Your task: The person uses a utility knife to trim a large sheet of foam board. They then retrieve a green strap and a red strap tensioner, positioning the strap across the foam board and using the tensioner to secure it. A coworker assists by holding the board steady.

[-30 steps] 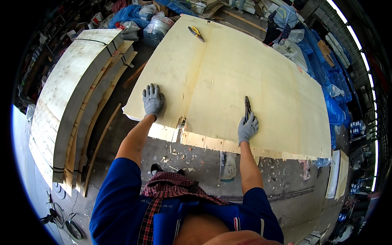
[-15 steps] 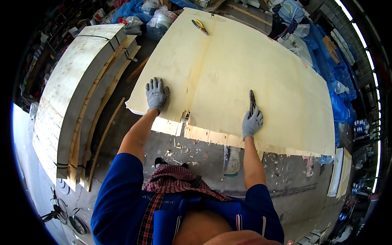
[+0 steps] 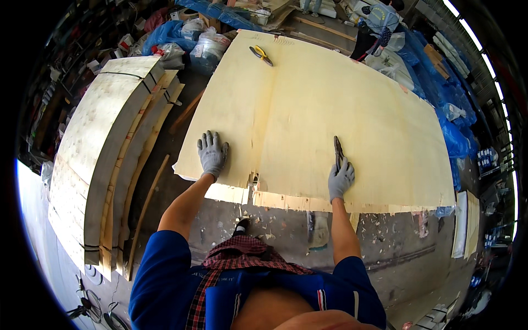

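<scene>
A large pale plywood sheet [image 3: 313,115] lies in front of me, its near edge ragged and splintered. My left hand [image 3: 212,154], in a grey glove, rests flat on the sheet's near left part with fingers stretched out. Also gloved in grey, my right hand [image 3: 341,180] is closed round a dark, narrow hand tool [image 3: 337,147]. The tool points away from me over the right half of the sheet; its exact kind is hard to make out. Yellow-and-black pliers [image 3: 260,55] lie near the sheet's far left corner, away from both hands.
On the left stands a strapped stack of wooden panels [image 3: 104,132], with a loose wooden strip [image 3: 147,212] beside it. Wood chips litter the floor [image 3: 286,236]. Blue plastic sheeting [image 3: 454,137] lines the right side. Another person [image 3: 379,25] is at the far right.
My view has tilted up, so the sheet and pliers sit lower in the picture. Both hands keep about the same places on the sheet. Only one shoe shows below the sheet now.
</scene>
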A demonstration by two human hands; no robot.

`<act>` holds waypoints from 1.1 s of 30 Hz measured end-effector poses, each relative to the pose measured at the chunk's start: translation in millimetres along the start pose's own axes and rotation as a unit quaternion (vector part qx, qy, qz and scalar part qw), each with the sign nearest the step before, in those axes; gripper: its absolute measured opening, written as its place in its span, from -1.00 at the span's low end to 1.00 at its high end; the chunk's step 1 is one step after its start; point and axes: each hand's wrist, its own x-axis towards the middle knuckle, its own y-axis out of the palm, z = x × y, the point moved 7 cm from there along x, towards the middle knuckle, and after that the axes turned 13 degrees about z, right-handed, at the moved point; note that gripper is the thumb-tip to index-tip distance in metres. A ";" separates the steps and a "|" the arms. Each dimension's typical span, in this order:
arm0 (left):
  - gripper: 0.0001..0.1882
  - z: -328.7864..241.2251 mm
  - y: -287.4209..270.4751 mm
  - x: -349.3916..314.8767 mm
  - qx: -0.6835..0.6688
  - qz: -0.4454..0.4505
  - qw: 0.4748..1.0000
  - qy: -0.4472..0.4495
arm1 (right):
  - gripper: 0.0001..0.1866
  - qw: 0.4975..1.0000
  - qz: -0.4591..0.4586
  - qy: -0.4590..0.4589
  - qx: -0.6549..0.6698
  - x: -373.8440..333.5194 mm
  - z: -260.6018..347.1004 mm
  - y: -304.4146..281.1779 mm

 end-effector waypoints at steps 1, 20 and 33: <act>-0.38 0.6 0.5 0.1 -0.006 0.001 1.000 0.000 | -0.46 1.000 -0.005 -0.001 -0.002 -0.2 0.2 -0.3; -0.40 6.7 -9.9 1.8 -0.092 0.016 0.995 0.039 | -0.38 0.952 0.023 0.298 -0.059 32.9 -80.6 11.3; -0.46 2.1 -13.1 0.5 -0.134 0.007 0.988 0.083 | -0.36 0.969 0.006 0.218 -0.115 -64.0 -64.7 16.3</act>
